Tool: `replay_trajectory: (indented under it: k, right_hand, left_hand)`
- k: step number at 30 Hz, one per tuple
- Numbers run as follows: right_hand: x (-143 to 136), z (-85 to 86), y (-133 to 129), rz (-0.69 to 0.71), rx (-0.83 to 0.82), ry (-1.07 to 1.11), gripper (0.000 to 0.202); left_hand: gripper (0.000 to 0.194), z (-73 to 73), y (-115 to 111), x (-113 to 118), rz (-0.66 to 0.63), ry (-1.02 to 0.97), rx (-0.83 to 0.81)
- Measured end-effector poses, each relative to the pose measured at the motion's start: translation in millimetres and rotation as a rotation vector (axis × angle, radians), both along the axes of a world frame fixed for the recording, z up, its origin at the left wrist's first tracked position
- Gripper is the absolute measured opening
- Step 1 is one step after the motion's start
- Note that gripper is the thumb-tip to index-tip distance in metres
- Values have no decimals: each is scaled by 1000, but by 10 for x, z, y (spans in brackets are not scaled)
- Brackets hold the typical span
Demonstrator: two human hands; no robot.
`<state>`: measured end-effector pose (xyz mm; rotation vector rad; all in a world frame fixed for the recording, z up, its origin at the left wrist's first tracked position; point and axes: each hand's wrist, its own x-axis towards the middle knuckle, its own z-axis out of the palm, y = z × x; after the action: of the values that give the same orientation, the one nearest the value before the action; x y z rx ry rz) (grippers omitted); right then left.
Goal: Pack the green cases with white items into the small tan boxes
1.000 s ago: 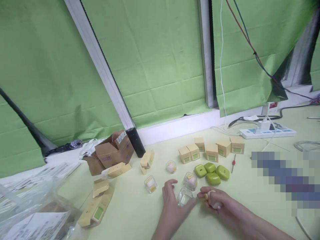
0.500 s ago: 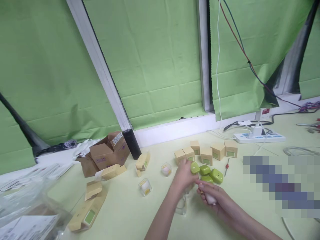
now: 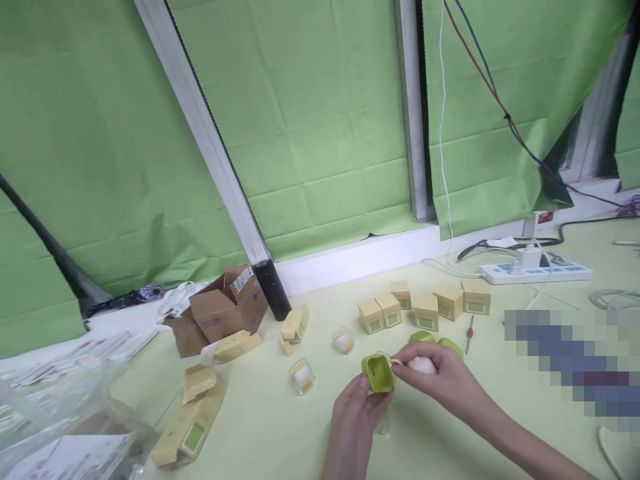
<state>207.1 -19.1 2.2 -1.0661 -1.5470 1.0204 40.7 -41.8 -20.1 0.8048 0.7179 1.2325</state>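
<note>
My left hand (image 3: pixel 353 413) is closed around a small green square-shaped cover (image 3: pixel 379 374), its hollow side turned up toward me. Close beside it, my right hand (image 3: pixel 447 377) is closed on a white rounded piece (image 3: pixel 421 365). A thin yellowish strip (image 3: pixel 396 361) shows at the tips of my right thumb and finger, near the cover's rim. More green covers (image 3: pixel 423 336) lie behind my right hand, partly hidden by it. Under my left hand, part of a clear plastic container (image 3: pixel 383 425) shows. Two clear containers with white and yellow contents (image 3: pixel 302 377) stand to the left.
Several small yellow cartons (image 3: pixel 425 313) stand behind my hands, with a red-handled screwdriver (image 3: pixel 469 335) to their right. Opened yellow cartons (image 3: pixel 193 417) and a brown cardboard box (image 3: pixel 230 303) lie left. A power strip (image 3: pixel 537 271) lies at the back right.
My left hand has picked up a green cover and brought it toward me, turned hollow side up. My right hand has moved up and right, still with the white piece.
</note>
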Motion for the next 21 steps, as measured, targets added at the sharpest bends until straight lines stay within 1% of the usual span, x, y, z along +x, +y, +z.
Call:
replay_trajectory:
  k: [2,3,7,10,14,18,21]
  right_hand:
    - [-27,-16,-39,45,144,-94,17]
    - [-37,-34,-67,48,182,-133,18]
    - [-60,-131,-163,1,186,-210,13]
    - [-69,-171,-181,8,238,-228,12]
    - [-70,-168,-184,-3,300,-340,15]
    - [-56,-144,-206,41,321,-472,17]
    - [-28,-134,-214,54,291,-464,15]
  left_hand:
    - [30,-29,-7,-11,10,9,-38]
    - [29,-42,-12,-15,8,16,-54]
    - [32,-88,-48,-1,9,61,-103]
    - [35,-112,-79,38,34,143,-86]
    - [37,-131,-105,76,47,198,-67]
    - [35,-147,-121,57,55,225,-91]
    - [35,-126,-137,29,30,241,-80]
